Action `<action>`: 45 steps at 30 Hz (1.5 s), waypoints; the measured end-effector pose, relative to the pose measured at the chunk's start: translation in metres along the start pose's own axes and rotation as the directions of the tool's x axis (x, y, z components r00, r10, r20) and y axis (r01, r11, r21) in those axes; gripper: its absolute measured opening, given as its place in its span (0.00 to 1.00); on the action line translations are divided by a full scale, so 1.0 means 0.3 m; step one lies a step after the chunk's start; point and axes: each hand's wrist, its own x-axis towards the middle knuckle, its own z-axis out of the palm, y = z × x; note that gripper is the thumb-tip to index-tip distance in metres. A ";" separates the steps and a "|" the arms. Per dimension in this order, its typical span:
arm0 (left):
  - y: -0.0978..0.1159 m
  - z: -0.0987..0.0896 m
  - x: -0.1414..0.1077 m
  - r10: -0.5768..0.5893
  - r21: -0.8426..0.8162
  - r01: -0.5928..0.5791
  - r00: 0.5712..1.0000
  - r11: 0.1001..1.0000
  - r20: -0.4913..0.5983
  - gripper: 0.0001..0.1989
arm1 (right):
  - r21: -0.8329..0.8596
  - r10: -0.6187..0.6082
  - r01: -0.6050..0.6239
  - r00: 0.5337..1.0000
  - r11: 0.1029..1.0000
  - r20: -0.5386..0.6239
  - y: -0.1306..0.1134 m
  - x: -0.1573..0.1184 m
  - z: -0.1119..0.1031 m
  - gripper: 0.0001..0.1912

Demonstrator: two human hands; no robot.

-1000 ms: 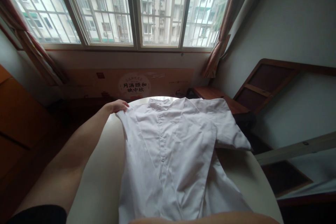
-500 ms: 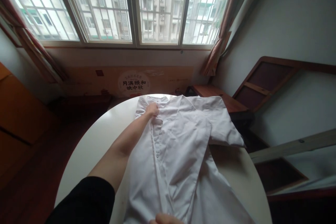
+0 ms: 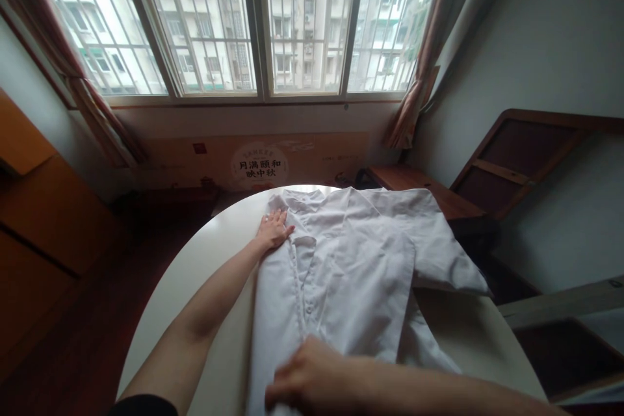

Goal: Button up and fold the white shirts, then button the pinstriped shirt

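A white short-sleeved coat [image 3: 351, 273] with a buttoned front lies spread over a round white table. One sleeve reaches out to the right, past the table's far right edge, and the left side runs in a straight fold. My left hand [image 3: 274, 229] rests flat on the coat's upper left edge near the shoulder, fingers spread. Lower down, my right hand [image 3: 312, 377] is over the coat's left front, with its fingers curled into the cloth. Some motion blur covers this hand, and its fingertips are partly hidden. The coat's bottom end runs out of view.
The round white table [image 3: 195, 273] curves around the coat. A barred window [image 3: 263, 26] with tied curtains [image 3: 409, 104] is beyond it. Brown wooden furniture [image 3: 419, 188] stands at the right behind the table, and an orange cabinet [image 3: 34, 208] is at the left.
My left hand has opened from its grip and now lies flat on the coat's left edge. My right hand has come further into view from the bottom. The coat's left side looks straighter.
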 end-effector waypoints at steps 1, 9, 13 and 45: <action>0.001 0.006 -0.002 0.009 0.005 -0.009 1.000 1.000 -0.008 0.38 | 0.019 0.123 -0.123 0.992 0.992 -0.006 0.104 0.046 -0.038 0.10; -0.012 0.026 -0.001 0.056 -0.025 -0.056 0.998 0.998 -0.026 0.39 | -0.269 0.731 -0.737 0.667 0.619 -0.146 0.822 0.309 -0.102 0.16; -0.018 0.031 0.005 0.084 -0.047 -0.085 0.996 0.995 -0.023 0.36 | -0.302 0.756 -0.746 0.646 0.594 -0.109 0.902 0.335 -0.030 0.14; -0.097 0.011 0.085 0.146 -0.087 -0.145 0.989 0.986 0.010 0.26 | -0.132 0.362 -0.339 0.900 0.931 0.243 0.561 0.199 0.052 0.47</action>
